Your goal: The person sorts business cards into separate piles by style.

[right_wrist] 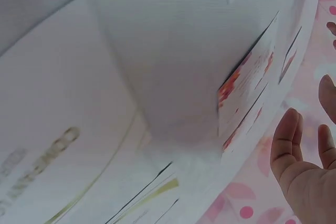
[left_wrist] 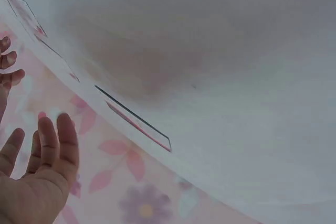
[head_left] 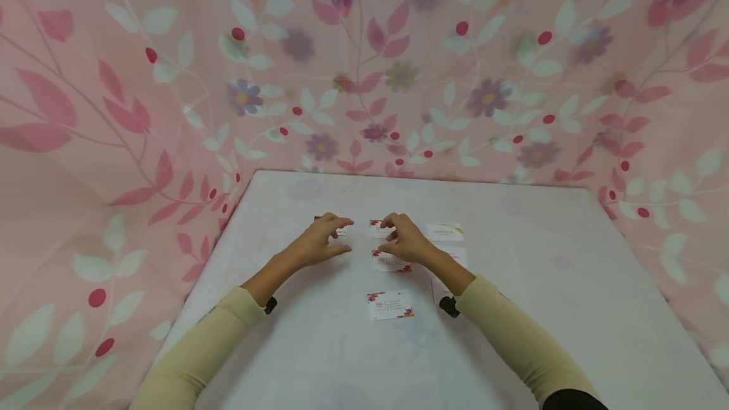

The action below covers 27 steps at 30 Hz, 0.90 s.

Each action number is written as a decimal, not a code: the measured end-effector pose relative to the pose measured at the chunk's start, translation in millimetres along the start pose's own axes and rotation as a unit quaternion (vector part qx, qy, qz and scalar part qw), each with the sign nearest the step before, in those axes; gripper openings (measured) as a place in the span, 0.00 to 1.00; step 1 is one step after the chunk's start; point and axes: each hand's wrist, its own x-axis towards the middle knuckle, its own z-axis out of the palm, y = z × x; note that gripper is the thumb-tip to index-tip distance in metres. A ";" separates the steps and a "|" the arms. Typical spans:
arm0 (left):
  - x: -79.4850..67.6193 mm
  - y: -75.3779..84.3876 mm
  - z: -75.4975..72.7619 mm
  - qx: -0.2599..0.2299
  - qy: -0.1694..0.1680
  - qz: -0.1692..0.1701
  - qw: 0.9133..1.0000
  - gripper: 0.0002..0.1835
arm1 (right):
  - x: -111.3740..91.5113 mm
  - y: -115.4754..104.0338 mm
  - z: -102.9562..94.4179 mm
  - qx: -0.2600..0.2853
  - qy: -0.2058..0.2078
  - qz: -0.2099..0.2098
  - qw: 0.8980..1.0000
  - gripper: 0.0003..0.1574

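Nearest you on the white bench (head_left: pixel 319 359) lies one card with red flowers at its corners (head_left: pixel 390 304), flat and apart from both hands — its lines of print are too small to read. Beyond it, your forearms in pale yellow sleeves (head_left: pixel 224 328) angle inward from either side, wrists lifted a little off the surface. Your right hand (head_left: pixel 405 240) arches over a second floral card (head_left: pixel 389 262), its heel above that card, while its curled fingers (head_left: pixel 393 228) reach down onto a third floral card (head_left: pixel 378 229) further back; whether they pinch it or only touch it, you cannot tell from the head view. Your left hand (head_left: pixel 321 239) sits just across a small gap, fingers loosely bent and slightly apart, tips at a small card (head_left: pixel 342 231) with a dark edge, thumb free below. In the right wrist view a large white card (right_wrist: pixel 58 145) shows blurred olive lettering, not legible. To the right of your right hand rests a white card with a green swoosh (head_left: pixel 445 231). Behind the bench hangs a pink cloth with leaves and flowers (head_left: pixel 364 62).
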 end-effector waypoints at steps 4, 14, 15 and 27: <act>10.3 6.9 5.8 -0.015 -0.011 -0.015 1.000 0.33 | -6.1 4.2 -5.9 -0.006 0.013 0.004 1.000 0.26; 46.7 18.8 30.8 -0.012 -0.044 -0.036 0.998 0.29 | -13.4 20.7 -9.2 -0.010 0.038 0.040 0.998 0.21; 50.2 18.8 33.4 -0.011 -0.047 -0.037 0.998 0.29 | -13.2 22.4 -9.2 -0.009 0.040 0.043 0.998 0.20; 67.2 16.6 50.1 0.008 -0.045 -0.093 0.995 0.29 | -0.6 27.6 -11.2 -0.036 0.054 0.060 0.996 0.15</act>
